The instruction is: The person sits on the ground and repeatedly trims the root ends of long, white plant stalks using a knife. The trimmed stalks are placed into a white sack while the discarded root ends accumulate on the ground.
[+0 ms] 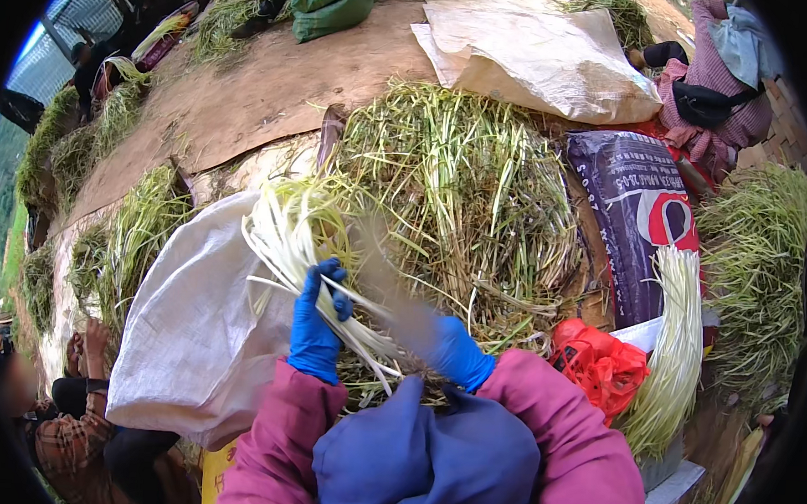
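My left hand, in a blue glove, is closed around a loose bunch of pale, blanched chive-like stalks. Their yellowish leaf ends fan out away from me, and the white ends point towards my lap. Close by on the right is my right hand, also gloved in blue and blurred by motion. A long greyish-brown thing extends from it; the blur hides what it is. Beyond both hands lies a large heap of untrimmed green and yellow stalks with dry brown leaves among them.
A white woven sack lies at left. On the right are a red plastic bag, a cleaned bundle of white stalks and a dark printed sack. People sit at lower left and upper right.
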### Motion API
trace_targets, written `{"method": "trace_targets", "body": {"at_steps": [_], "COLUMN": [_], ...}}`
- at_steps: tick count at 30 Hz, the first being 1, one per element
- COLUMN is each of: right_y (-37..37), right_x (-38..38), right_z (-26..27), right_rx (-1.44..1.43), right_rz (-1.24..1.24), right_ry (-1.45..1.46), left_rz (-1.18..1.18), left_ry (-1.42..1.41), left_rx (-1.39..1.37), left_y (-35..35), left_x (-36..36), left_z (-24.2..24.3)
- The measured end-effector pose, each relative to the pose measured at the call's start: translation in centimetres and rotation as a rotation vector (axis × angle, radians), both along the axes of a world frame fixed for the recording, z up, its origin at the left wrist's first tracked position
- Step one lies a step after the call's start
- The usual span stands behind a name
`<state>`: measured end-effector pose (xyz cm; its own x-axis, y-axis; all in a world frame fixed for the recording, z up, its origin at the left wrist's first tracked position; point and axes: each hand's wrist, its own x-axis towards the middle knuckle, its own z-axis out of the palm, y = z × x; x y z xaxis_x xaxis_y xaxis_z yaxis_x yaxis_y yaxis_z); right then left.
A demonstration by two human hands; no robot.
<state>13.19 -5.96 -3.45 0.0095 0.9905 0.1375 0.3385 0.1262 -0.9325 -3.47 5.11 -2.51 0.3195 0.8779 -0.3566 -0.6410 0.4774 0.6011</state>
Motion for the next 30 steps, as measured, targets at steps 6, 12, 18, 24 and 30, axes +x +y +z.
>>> {"method": "trace_targets", "body": {"at_steps": [6,12,18,24,30], "right_y": [2.8,8.8,8.5,2.6,0.7], "right_x": [4.7,9.9,10.8,6.1,1.7], "right_z": [-3.9,-13.0,-11.3,-2.3,1.5], "right_rx": [-0.157,-0.185,-0.272,-0.027,0.342], "right_rz": [-0.086,-0.661,-0.647,-0.328,-0.116], "right_ry": [0.340,-0.365,-0.194,0.102,-0.313], "left_rz": [0.035,-0.047,-0.101,-0.094,-0.218], "left_ry": [0.163,-0.192,-0.057,0.283,0.334], "left_rx": [0.134,0.094,0.038,-0.102,-0.024], "left_y": [0.7,-0.1,-0.4,-1.8,-3.4], "left_x": [-0.9,-1.1,-0.4,2.7,3.7], "left_z": [0.6,0.5,0.2,0.1,0.2]}}
